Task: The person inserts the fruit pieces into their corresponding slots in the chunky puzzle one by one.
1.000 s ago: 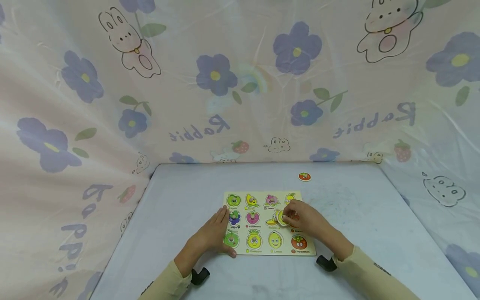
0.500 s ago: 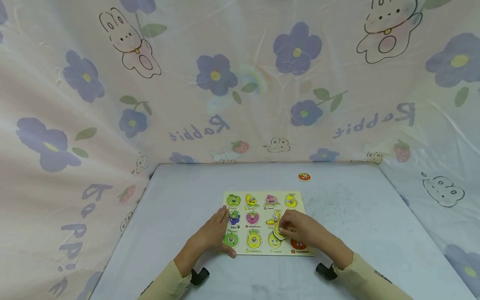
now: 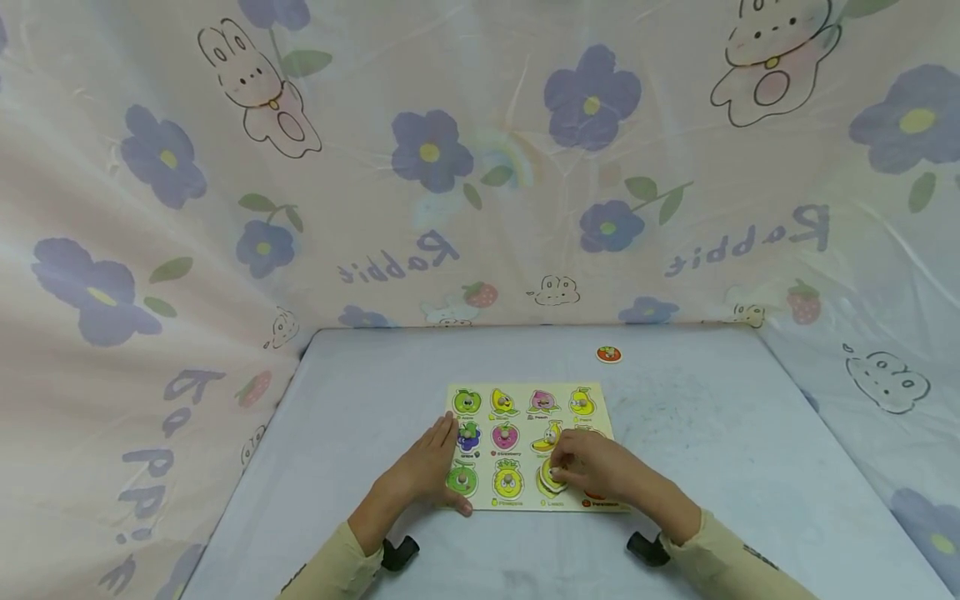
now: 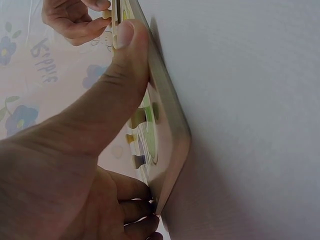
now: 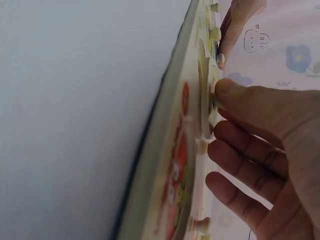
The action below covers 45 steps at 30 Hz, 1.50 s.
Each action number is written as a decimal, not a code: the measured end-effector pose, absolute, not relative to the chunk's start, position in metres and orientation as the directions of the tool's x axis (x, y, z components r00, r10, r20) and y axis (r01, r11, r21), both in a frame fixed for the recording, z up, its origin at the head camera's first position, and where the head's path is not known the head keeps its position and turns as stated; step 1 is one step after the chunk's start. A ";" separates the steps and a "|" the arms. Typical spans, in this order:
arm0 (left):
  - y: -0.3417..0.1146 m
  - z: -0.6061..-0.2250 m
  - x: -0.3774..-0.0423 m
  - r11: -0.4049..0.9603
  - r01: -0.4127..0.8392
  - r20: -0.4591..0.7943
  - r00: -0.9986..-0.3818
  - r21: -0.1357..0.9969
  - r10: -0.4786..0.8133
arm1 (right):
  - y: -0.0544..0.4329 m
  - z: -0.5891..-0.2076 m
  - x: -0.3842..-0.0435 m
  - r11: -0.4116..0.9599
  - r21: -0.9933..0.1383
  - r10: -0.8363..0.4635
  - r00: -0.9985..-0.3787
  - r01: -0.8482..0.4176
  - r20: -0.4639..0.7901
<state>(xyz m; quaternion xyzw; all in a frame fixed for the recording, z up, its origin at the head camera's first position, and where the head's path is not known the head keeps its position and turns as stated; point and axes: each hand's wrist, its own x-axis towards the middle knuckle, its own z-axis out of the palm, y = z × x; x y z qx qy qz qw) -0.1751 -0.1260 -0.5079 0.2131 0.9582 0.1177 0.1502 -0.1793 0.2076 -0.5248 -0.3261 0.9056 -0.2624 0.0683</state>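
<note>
A wooden knob puzzle board (image 3: 483, 388) with fruit pictures lies flat on the table. My left hand (image 3: 427, 467) rests at its left side, fingers along the left edge and thumb on the front edge. Between thumb and fingertips, my right hand (image 3: 596, 462) pinches the small knob of a yellow lemon puzzle piece (image 5: 205, 95). The piece sits over the lemon picture in the front row, partly overlapping it and slightly tilted. Whether it is seated in the recess cannot be told. The right hand hides part of the board's right side, including most of the persimmon slot.
A red-orange persimmon puzzle piece (image 3: 609, 354) lies on the white table (image 3: 360, 375) behind the board. Other knobbed fruit pieces, such as the pineapple (image 3: 508, 480) and banana (image 3: 548, 437), sit in the board. A patterned curtain (image 3: 495, 217) surrounds the table.
My right hand has carried the lemon piece from beside the banana toward the front, down onto the lemon picture. The left hand and the board have stayed put.
</note>
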 end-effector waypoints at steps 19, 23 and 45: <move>-0.127 -0.514 -0.176 0.883 0.371 -0.235 -0.866 0.288 0.441 | 0.203 -0.523 -0.176 0.636 -0.481 -0.663 -0.746 -0.603 0.057; -0.127 -0.513 -0.175 0.879 0.377 -0.231 -0.864 0.292 0.447 | 0.202 -0.521 -0.175 0.630 -0.475 -0.672 -0.738 -0.615 0.064; -0.127 -0.511 -0.175 0.872 0.382 -0.231 -0.859 0.306 0.457 | 0.200 -0.521 -0.176 0.629 -0.465 -0.680 -0.731 -0.623 0.059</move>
